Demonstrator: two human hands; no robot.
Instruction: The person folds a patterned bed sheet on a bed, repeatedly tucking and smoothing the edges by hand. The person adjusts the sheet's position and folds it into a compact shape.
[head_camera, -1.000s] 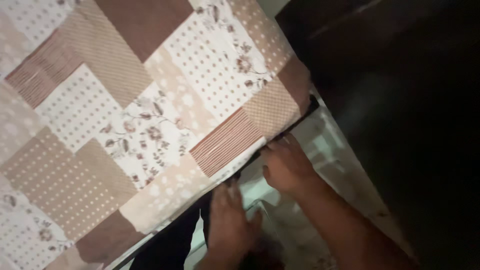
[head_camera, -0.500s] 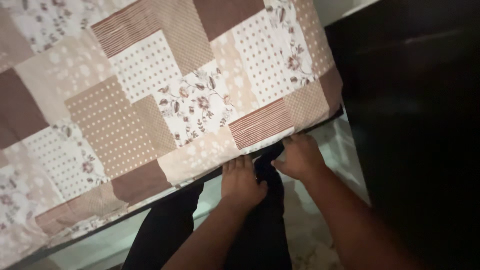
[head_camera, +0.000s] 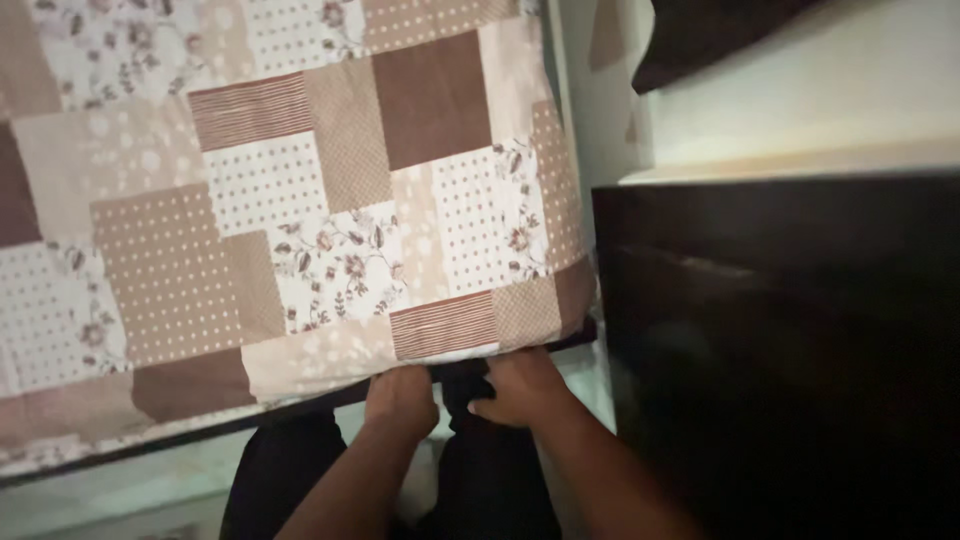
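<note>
Two hands at the lower edge of a patchwork bedsheet (head_camera: 300, 200), lower centre of the frame. Left hand (head_camera: 400, 400) sits knuckles-up with fingers curled under the hem; right hand (head_camera: 520, 388) just beside it, toward the right, fingers also hooked under and hidden. Both look clamped on the sheet edge, though fingertips are out of sight beneath the fabric.

Sheet lies directly above both hands in the frame, filling the upper left and centre. Its long edge runs left to right, tilting slightly upward toward the right corner. Right hand is nearer that corner.

Sheet: squares and rectangles in brown, tan and cream, with dots, stripes and floral sprigs. Taut, few wrinkles. Dark bed frame (head_camera: 520, 352) shows under the hem. Dark cabinet (head_camera: 790, 350) stands to the right.
</note>
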